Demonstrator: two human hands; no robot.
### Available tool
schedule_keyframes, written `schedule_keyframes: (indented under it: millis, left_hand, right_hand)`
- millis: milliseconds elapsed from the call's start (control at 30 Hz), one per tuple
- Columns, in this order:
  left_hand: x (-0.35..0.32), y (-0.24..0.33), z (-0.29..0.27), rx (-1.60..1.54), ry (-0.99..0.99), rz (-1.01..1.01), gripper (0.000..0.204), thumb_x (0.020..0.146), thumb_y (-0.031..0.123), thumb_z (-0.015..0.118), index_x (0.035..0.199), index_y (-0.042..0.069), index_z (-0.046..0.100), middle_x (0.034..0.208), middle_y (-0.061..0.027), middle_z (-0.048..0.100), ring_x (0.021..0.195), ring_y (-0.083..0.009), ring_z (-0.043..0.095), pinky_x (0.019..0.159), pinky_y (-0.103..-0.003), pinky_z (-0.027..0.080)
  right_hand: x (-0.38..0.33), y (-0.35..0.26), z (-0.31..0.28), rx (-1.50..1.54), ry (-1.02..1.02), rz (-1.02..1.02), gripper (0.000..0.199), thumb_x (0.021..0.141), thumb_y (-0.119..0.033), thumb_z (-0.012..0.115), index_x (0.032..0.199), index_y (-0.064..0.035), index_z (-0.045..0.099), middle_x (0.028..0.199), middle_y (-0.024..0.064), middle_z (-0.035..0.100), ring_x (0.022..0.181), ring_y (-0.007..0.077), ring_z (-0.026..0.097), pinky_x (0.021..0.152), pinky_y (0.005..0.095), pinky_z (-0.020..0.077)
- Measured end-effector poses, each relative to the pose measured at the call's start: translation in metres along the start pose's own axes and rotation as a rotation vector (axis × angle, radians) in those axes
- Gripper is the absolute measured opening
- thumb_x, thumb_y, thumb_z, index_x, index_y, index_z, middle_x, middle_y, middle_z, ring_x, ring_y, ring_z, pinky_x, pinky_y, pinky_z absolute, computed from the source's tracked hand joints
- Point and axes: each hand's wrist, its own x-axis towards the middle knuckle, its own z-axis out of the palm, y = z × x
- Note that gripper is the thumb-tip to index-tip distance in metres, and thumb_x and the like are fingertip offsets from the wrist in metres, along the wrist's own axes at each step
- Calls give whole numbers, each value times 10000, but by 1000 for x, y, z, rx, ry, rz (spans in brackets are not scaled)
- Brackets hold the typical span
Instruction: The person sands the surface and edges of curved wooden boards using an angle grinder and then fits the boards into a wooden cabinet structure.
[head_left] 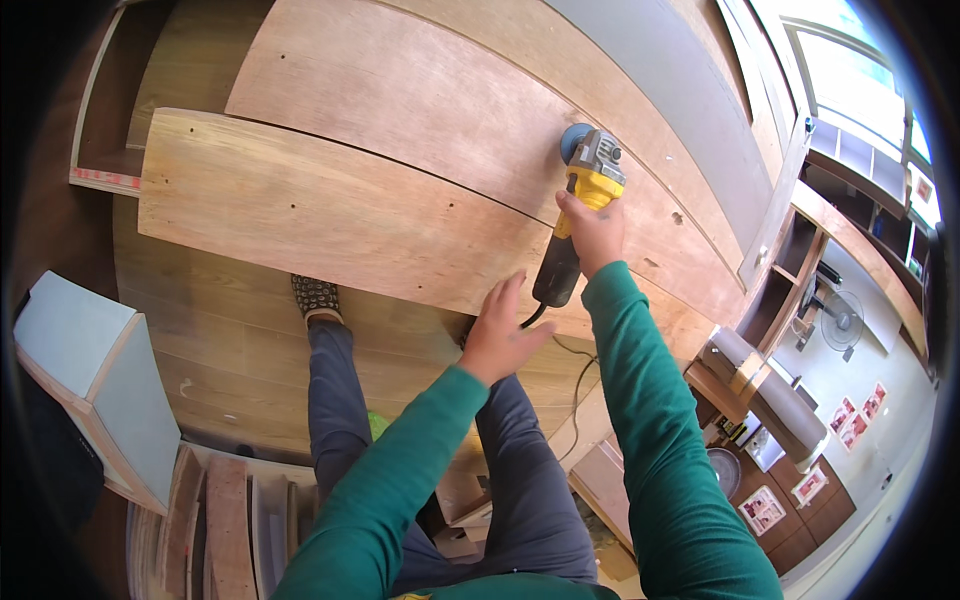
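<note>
I'm on one feed: left head-worn fisheye, upright, unmirrored, facing steeply down. Forearms (655, 430) enter from the lower edge, close to the lens. Boards (330, 210) fill upper-middle frame; floor (220, 330) sits farther down. Coverage reaches a window (850, 80) upper right. Straight edges bow near the rim.

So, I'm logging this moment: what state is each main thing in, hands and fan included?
Plywood boards: side by side, dark seam between.
Angle grinder: gripped; running or not, unclear.
Blue disc: fitted to the grinder's head; spinning unclear.
Power cord: bent, running from the grinder's rear.
Right hand: closed around the grinder.
Left hand: open, near the cord.
Fan: running or not, unclear.
</note>
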Motion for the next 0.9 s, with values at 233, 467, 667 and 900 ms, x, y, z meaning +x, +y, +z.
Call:
schedule_keyframes:
  millis: [233,467,667,900]
  left_hand:
    - [98,20,45,-9,46,-253,905,794,317,826,1479,-46,359,1368,-290,569,1255,-459,577,1036,-490,492]
    - [116,18,43,-26,9,-266,669,818,322,812,1303,10,472,1209,-267,644,1139,-455,632,940,-511,522]
    - [120,21,44,-25,29,-275,677,815,319,817,1301,3,468,1200,-269,653,1116,-458,645,921,-509,531]
    - [123,18,47,-34,1,-285,664,818,306,819,1288,-5,469,1158,-266,678,1107,-451,661,901,-499,539]
  right_hand:
    - [2,3,11,-25,59,0,484,820,-181,836,1175,4,563,1016,92,680,867,181,661,763,337,550]
    - [16,2,12,5,-3,-13,457,840,-169,779,1203,8,567,1054,98,679,923,190,659,820,339,540]
    - [18,-8,13,7,-41,-70,436,858,-179,781,1205,-8,580,1056,90,681,925,186,660,817,340,539]
    - [18,-13,10,-64,-2,-11,434,865,-209,792,1194,-4,599,1061,99,692,930,187,666,817,343,538]
